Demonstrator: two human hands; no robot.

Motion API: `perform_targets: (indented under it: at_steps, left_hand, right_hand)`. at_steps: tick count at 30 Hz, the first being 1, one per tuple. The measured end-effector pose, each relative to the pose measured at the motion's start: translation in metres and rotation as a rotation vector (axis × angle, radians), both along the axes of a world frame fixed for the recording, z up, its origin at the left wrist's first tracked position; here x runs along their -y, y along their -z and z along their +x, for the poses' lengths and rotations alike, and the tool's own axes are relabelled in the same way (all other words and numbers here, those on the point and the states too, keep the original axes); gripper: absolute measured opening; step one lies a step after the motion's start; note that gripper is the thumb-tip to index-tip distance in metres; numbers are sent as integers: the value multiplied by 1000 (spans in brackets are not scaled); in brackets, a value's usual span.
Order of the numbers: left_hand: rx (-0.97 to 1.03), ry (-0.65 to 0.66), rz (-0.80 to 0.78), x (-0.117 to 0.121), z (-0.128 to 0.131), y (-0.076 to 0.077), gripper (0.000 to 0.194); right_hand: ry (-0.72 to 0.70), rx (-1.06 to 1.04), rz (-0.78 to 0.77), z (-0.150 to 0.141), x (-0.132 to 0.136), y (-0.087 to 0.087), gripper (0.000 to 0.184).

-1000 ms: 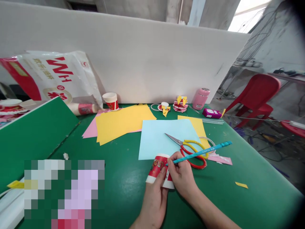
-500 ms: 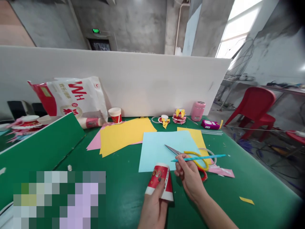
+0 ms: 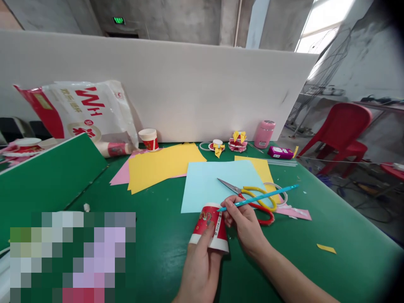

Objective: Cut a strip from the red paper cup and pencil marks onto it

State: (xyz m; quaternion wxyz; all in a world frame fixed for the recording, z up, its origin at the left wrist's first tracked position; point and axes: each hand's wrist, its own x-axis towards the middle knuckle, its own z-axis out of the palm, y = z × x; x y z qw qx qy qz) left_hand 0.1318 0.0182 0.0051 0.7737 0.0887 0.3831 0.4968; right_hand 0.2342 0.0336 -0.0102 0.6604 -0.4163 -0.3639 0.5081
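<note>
My left hand (image 3: 201, 261) is wrapped round a red and white paper cup (image 3: 201, 223), its narrow end up and away from me. The thumb lies along the printed side; the other fingers are hidden behind or inside the cup. Pinched in my right hand (image 3: 244, 225) is a long blue pencil (image 3: 268, 194), its tip at the cup's upper right side; I cannot tell if it touches. Just beyond my right hand, scissors (image 3: 229, 185) with yellow and red handles lie partly on a light blue sheet (image 3: 203, 185).
Yellow sheets (image 3: 160, 162) and pink paper lie farther back. Along the white partition (image 3: 189, 92) stand another paper cup (image 3: 149, 141), paper-decorated cups (image 3: 238, 142), a pink bottle (image 3: 264, 134) and a purple packet (image 3: 280, 152). A green board (image 3: 63, 164) slants at left, below a plastic bag (image 3: 82, 109).
My right hand has brought the pencil left and down onto the cup's upper side, its tip now near the printed surface. The camera view has tilted down slightly.
</note>
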Motion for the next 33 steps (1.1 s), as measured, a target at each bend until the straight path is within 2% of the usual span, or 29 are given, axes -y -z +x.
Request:
perform_targets:
  at_steps: [5,14,22,27,33]
  left_hand:
    - [-55,30,-53,-2,0,1,24]
    - [-35,83,20,-4,0,11,20]
    - [-33,34,-51,-3,2,9,19]
    - [11,55,-50,-3,2,8,19]
    - [-36,56,-55,-2,1,11,22]
  right_hand:
    - [-7,49,-52,1,4,3,21]
    - [6,224,-44,1,12,6,21]
    - [37,321,-50,2,13,9,21]
    - [59,343,-73,2,12,12,22]
    - [62,406,-58,-1,14,6,21]
